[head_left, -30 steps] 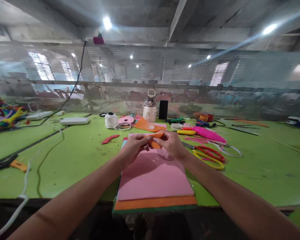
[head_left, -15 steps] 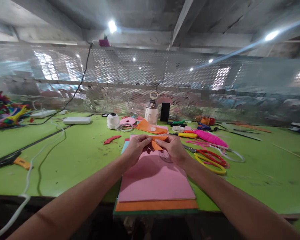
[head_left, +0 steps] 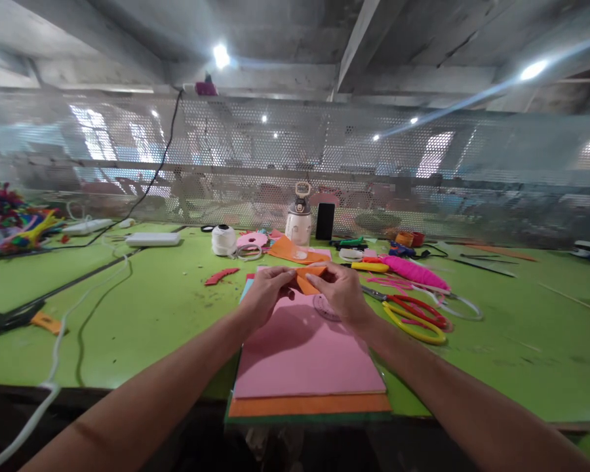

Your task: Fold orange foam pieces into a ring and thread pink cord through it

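Both my hands are raised over a stack of felt sheets and pinch one small orange felt piece (head_left: 306, 280) between them. My left hand (head_left: 265, 293) grips its left end with closed fingers. My right hand (head_left: 338, 290) grips its right end the same way. Under them lies a pink sheet (head_left: 305, 347) on top of an orange sheet (head_left: 309, 404) and a dark green one, at the near edge of the green table (head_left: 142, 308). A clear round disc (head_left: 323, 307) lies on the pink sheet below my right hand.
Red and yellow scissors (head_left: 413, 316) lie right of the stack, with pink yarn (head_left: 413, 270) behind. At the back stand a white thread spool (head_left: 223, 240), a white bottle (head_left: 297, 223), a black phone (head_left: 325, 221) and orange felt scraps (head_left: 295, 252). Cables (head_left: 63, 314) cross the left side.
My hands have stayed together on the orange piece, with only slight finger shifts. The view has tilted a little.
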Demonstrator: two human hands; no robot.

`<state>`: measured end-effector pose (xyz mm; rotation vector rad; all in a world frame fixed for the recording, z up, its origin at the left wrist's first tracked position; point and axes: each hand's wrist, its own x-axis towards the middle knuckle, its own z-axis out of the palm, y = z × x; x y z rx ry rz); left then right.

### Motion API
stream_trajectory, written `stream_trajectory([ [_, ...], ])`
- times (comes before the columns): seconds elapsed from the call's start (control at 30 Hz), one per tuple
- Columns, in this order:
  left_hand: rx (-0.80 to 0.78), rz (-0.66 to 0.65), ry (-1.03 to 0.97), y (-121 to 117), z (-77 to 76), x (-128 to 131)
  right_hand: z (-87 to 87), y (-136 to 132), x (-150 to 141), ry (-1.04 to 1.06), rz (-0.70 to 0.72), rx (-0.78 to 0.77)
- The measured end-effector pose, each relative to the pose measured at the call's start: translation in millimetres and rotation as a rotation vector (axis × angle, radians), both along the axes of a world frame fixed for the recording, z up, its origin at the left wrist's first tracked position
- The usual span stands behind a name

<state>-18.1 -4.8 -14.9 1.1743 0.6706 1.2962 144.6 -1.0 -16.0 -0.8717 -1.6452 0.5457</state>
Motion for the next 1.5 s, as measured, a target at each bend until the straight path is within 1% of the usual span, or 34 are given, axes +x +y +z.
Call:
stream_trajectory([
  [0.13,0.007,0.011,0.007,0,1.6,1,2.6,-1,1,-0.067,-0.022,0.197],
  [0.2,0.02,0.026,0.026,0,2.1,2,4.4,-1,2,-0.081,0.006,0.208],
  [0.3,0.029,0.047,0.044,1,1.4,2,6.9,-3,3,-0.073,0.042,0.152],
  [0.4,0.012,0.038,0.029,2,0.0,2,9.3,-5,5,-0.051,0.1,0.096],
  [0.47,-0.007,0.02,0.008,2,0.0,1,11.3,-5,6,-0.003,0.159,0.01],
  [0.57,-0.044,-0.038,-0.03,1,1.7,0,15.2,-6,9,0.128,0.26,-0.164],
  [0.6,-0.06,-0.067,-0.049,0,2.3,-1,16.9,-6,10,0.169,0.305,-0.204],
  [0.67,-0.088,-0.119,-0.089,1,3.1,-3,20.7,-7,13,0.202,0.387,-0.233],
  [0.73,-0.104,-0.144,-0.11,2,3.2,-5,24.9,-8,16,0.134,0.411,-0.189],
  [0.83,-0.112,-0.151,-0.096,3,2.6,-6,29.6,-8,20,-0.075,0.344,-0.018],
  [0.9,-0.089,-0.144,-0.075,3,2.2,-7,30.7,-7,22,-0.176,0.31,0.089],
  [0.97,-0.041,-0.127,-0.044,3,2.0,-7,30.6,-5,24,-0.23,0.305,0.138],
  [1.07,0.027,-0.104,0.016,3,1.5,-8,30.1,-4,25,-0.276,0.307,0.142],
  [1.2,0.093,-0.105,0.098,5,1.5,-9,31.7,-5,26,-0.28,0.322,0.132],
  [1.37,0.08,-0.102,0.085,6,1.9,-9,33.8,-5,26,-0.28,0.356,0.166],
  [1.5,0.057,-0.109,0.055,7,-0.7,-10,30.8,-4,24,-0.289,0.381,0.156],
])
